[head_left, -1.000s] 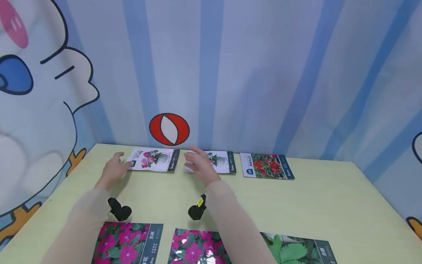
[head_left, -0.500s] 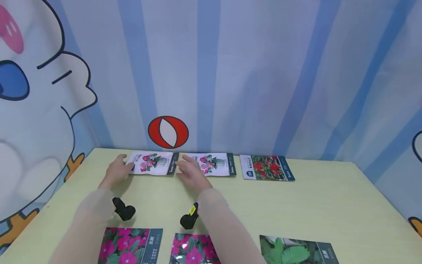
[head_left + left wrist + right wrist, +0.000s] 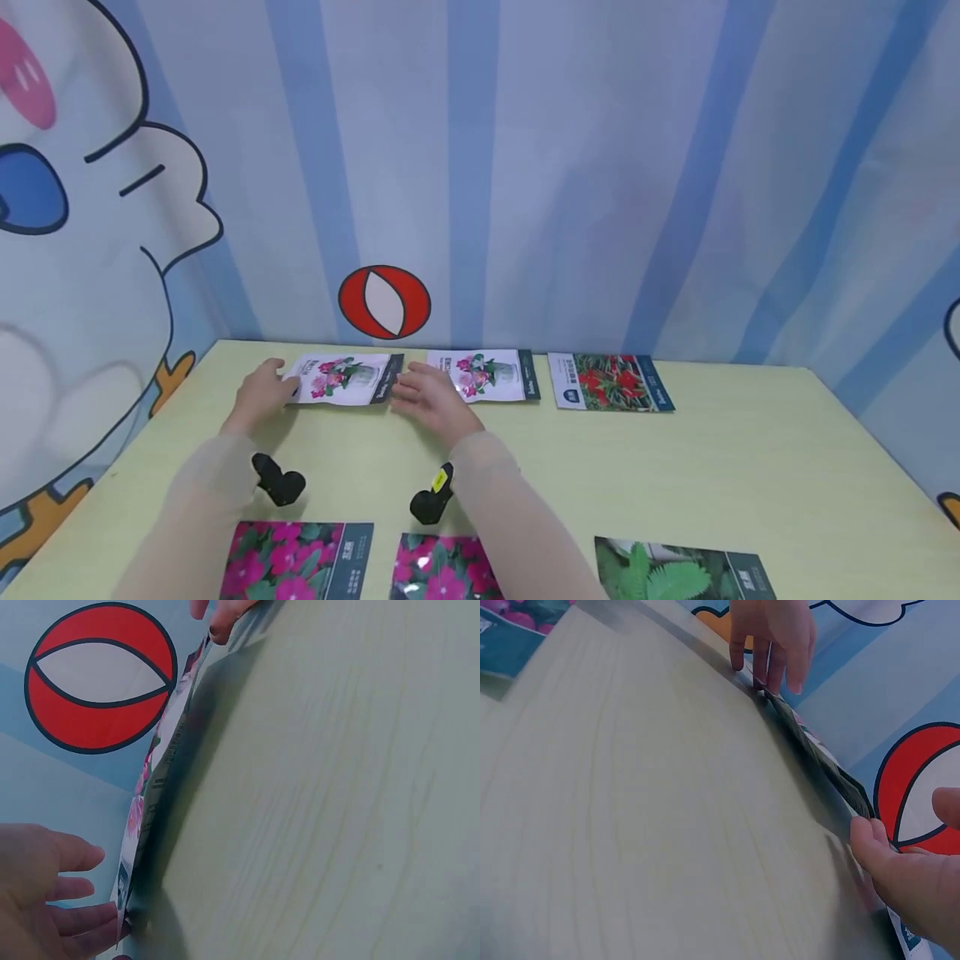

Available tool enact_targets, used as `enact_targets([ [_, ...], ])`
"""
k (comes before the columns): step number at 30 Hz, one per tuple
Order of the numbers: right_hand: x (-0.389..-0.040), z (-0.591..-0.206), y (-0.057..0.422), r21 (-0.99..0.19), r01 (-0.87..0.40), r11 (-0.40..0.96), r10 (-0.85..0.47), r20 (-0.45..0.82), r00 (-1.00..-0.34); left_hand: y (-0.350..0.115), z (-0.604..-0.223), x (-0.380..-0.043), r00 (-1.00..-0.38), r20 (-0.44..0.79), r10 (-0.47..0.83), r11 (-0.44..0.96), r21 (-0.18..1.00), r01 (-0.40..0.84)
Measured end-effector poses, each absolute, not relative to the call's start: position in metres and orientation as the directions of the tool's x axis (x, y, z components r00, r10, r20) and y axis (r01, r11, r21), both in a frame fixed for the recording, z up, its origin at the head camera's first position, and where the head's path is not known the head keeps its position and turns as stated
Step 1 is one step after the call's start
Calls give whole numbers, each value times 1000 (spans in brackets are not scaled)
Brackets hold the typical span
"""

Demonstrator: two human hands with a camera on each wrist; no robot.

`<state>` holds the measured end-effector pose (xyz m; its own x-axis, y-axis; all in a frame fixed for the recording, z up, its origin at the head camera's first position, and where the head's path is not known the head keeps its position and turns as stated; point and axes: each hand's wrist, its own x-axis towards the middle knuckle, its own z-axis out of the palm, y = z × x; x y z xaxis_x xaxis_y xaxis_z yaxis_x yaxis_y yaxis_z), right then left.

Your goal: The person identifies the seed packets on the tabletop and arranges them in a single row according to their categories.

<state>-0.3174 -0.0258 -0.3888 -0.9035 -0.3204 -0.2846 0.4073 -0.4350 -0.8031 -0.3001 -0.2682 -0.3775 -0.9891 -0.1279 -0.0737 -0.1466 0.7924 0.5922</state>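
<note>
In the head view a white seed packet printed with pink flowers in a glass vase lies at the table's back left. My left hand touches its left end, and my right hand is at its right end. The fingers of both hands look fairly straight, with the thumbs apart. Seen from the right wrist, the packet spans between the hands, slightly bowed, with shadow along its near edge. A matching seed packet lies just right, its lower left corner behind my right hand.
A red-flower packet lies farther right in the back row. Along the front are two magenta-flower packets and a green-leaf packet. A printed curtain rises behind the pale table.
My right hand has moved left, off the middle packet and to the right end of the left one. The left packet has shifted slightly left and nearer. My left hand stays at its left end.
</note>
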Motion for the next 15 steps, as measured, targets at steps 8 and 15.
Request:
enact_targets([
  [8,-317,-389,-31,-774,471,-423,-338,-348,-875,-273,-372,-295,-983,-127,-131,775,606,-181],
  [15,-318,-382,-30,-797,485,-360,-290,-399,-870,-278,-374,-297,-987,-135,-90,697,699,-159],
])
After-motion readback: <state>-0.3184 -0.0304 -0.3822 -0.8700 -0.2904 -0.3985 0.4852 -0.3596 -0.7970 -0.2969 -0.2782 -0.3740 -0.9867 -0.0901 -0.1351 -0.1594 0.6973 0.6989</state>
